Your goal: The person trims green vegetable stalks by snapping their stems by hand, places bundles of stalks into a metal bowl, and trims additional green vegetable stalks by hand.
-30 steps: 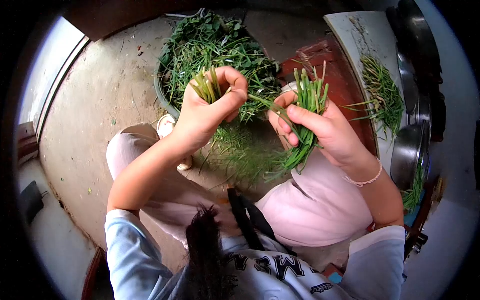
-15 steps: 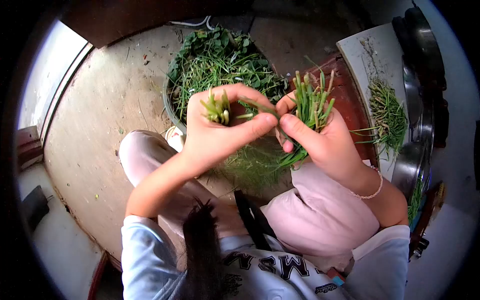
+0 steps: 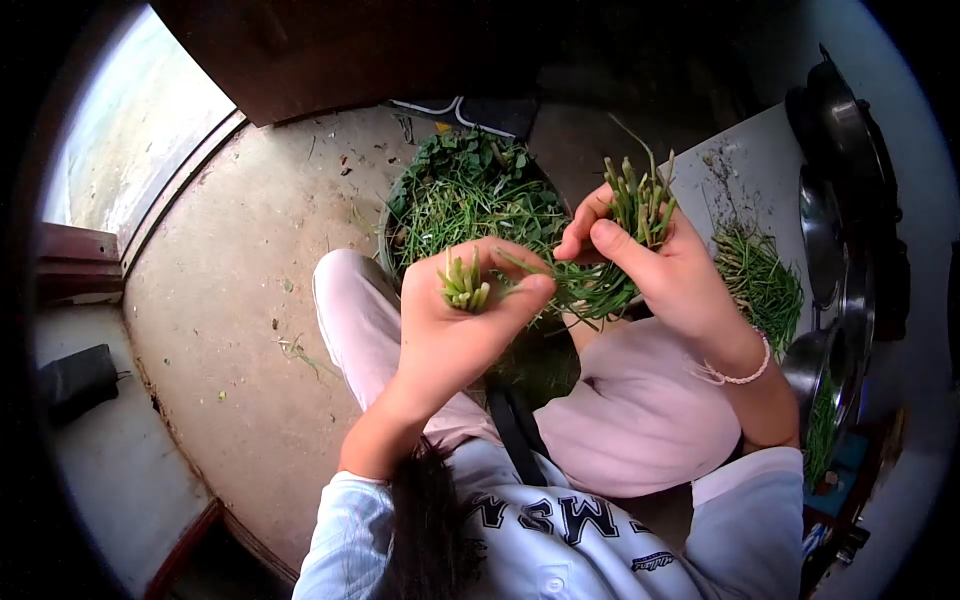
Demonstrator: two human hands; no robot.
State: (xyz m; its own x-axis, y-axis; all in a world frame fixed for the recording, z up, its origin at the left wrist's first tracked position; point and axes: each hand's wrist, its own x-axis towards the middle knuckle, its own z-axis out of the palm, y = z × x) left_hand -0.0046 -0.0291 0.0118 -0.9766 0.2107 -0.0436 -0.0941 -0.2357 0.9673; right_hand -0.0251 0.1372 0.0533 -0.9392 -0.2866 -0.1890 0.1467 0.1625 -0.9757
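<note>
Left hand (image 3: 440,335) hides most of the left bunch (image 3: 464,287), only stalk ends show. Right hand (image 3: 672,275) covers the middle of the right bunch (image 3: 640,203). Thin green strand (image 3: 522,263) by left fingertips: can't tell which bunch it belongs to. Tub (image 3: 384,243) near side blocked by left hand and knee. Pile on the board (image 3: 757,278) partly behind right hand. Shirt (image 3: 555,575) and hair (image 3: 422,520) cut off at bottom edge.
</note>
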